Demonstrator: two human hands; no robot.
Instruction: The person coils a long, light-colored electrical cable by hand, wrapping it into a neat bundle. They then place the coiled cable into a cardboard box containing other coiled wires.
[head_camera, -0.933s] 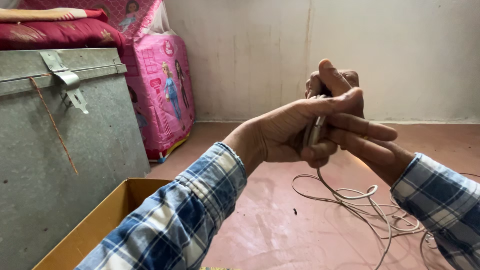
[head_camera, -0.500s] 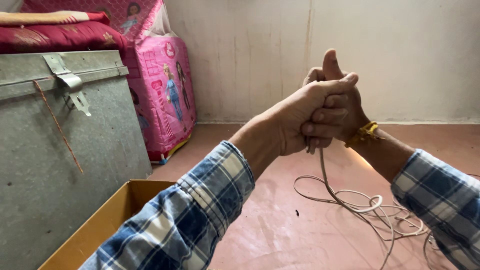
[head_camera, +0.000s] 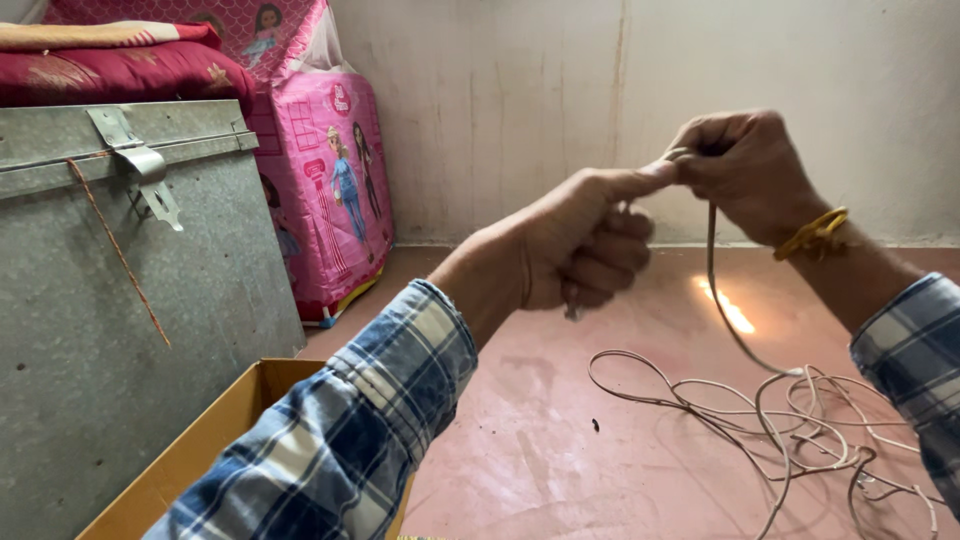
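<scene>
Head view: left hand (head_camera: 580, 245) fisted around cord (head_camera: 715, 290) coil, right hand (head_camera: 745, 170) pinching cord above floor tangle. Cord looks light, limp, snag-prone; best gripped near coil.

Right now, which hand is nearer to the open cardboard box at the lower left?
Left. The left hand is raised above the floor, up and to the right of the cardboard box; the right hand is farther right, pinching the white cord.

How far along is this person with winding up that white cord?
Done: a small bundle sits in the closed left hand. In hand: the right hand pinches the cord by the left thumb. Left: most of it lies tangled on the floor.
</scene>
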